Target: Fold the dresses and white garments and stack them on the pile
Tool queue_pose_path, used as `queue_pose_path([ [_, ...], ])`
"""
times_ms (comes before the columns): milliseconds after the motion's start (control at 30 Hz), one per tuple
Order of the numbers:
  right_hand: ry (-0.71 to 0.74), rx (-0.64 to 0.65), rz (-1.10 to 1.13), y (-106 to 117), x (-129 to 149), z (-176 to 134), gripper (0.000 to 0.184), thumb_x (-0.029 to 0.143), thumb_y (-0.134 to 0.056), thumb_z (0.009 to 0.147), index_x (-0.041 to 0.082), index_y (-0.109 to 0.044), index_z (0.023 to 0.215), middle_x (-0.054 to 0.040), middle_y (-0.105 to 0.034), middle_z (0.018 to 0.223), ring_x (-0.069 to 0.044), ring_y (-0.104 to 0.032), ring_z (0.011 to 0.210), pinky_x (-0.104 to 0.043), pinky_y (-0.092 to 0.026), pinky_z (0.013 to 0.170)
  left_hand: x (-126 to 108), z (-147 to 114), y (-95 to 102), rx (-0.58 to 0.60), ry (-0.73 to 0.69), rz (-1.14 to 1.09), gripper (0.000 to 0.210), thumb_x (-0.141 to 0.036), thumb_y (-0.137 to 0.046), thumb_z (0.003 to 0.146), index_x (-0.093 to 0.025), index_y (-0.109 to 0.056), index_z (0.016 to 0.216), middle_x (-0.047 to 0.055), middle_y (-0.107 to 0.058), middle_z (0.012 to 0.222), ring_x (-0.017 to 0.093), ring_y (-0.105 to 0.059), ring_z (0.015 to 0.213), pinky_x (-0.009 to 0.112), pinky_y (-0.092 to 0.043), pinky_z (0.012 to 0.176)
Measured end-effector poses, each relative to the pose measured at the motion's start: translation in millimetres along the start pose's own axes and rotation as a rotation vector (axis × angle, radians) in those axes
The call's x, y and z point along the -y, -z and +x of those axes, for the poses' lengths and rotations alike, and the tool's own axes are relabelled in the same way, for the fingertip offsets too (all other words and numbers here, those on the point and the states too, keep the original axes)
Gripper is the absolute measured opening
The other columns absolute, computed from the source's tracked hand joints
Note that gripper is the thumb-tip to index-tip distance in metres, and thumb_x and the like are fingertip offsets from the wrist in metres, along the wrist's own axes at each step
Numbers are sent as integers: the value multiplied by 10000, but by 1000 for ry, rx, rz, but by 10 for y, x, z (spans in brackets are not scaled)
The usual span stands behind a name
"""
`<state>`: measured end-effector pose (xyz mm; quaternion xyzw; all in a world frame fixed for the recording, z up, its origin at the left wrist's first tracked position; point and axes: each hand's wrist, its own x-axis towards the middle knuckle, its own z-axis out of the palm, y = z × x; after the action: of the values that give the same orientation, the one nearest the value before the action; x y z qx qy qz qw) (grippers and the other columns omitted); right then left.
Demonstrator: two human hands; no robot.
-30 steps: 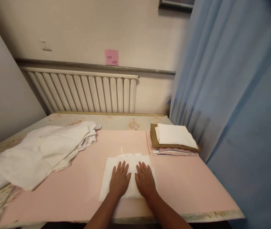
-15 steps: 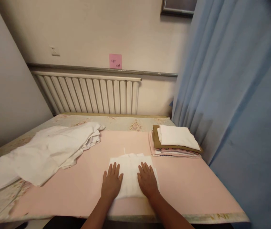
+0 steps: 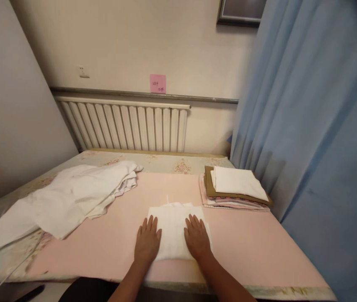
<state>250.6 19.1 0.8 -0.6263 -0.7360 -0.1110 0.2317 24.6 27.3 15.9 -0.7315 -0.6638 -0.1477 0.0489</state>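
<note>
A white cloth, folded into a rough rectangle, lies on the pink mat in front of me. My left hand rests flat on its left edge, fingers stretched out and slightly spread. On the right side of the cloth lies my right hand, palm down with fingers extended. Neither hand grips anything. A thin white strip sticks out past the far edge of the cloth, and some layers show beyond its right edge. What is under my palms is hidden.
To the left lies a loose heap of white fabric. A stack of folded cloths, white on top and brown below, sits at the right rear. A blue curtain hangs along the right side; a radiator stands behind the table.
The view has shifted slightly, so the surroundings appear a little further right. Both hands stay flat on the folded cloth, whose far edge looks a bit smoother.
</note>
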Motion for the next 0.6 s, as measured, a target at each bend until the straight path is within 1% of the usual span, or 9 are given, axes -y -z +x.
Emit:
queue_pose_path([
  [167, 11, -18, 17, 3, -6, 3, 377, 311, -420, 963, 215, -603, 1278, -76, -516, 1423, -254, -407, 1363, -454, -229, 1151, 10, 0, -12, -5, 6, -3, 523, -357, -348, 950, -174, -465, 1425, 86, -406, 1519, 316, -331, 1406, 491, -313, 1112],
  [367, 11, 25, 13, 65, 7, 17, 380, 309, -411, 965, 208, -600, 1280, -75, -506, 1432, -261, -407, 1363, -452, -241, 1144, 14, 3, -35, -5, 13, -8, 522, -354, -356, 949, -173, -463, 1426, 79, -415, 1516, 321, -345, 1395, 483, -310, 1112],
  [467, -1, 27, 11, 79, 12, 20, 372, 317, -420, 964, 216, -607, 1269, -69, -509, 1430, -263, -405, 1364, -451, -242, 1143, 14, 3, -35, -13, 12, -8, 514, -347, -353, 952, -173, -469, 1422, 79, -418, 1514, 321, -350, 1392, 479, -306, 1115],
  [600, 19, 25, 5, 63, 3, 11, 379, 310, -408, 969, 212, -592, 1286, -77, -505, 1433, -262, -404, 1365, -453, -231, 1149, 16, 5, -29, -10, 13, -14, 513, -350, -351, 954, -169, -473, 1419, 82, -425, 1509, 323, -354, 1387, 481, -310, 1110],
])
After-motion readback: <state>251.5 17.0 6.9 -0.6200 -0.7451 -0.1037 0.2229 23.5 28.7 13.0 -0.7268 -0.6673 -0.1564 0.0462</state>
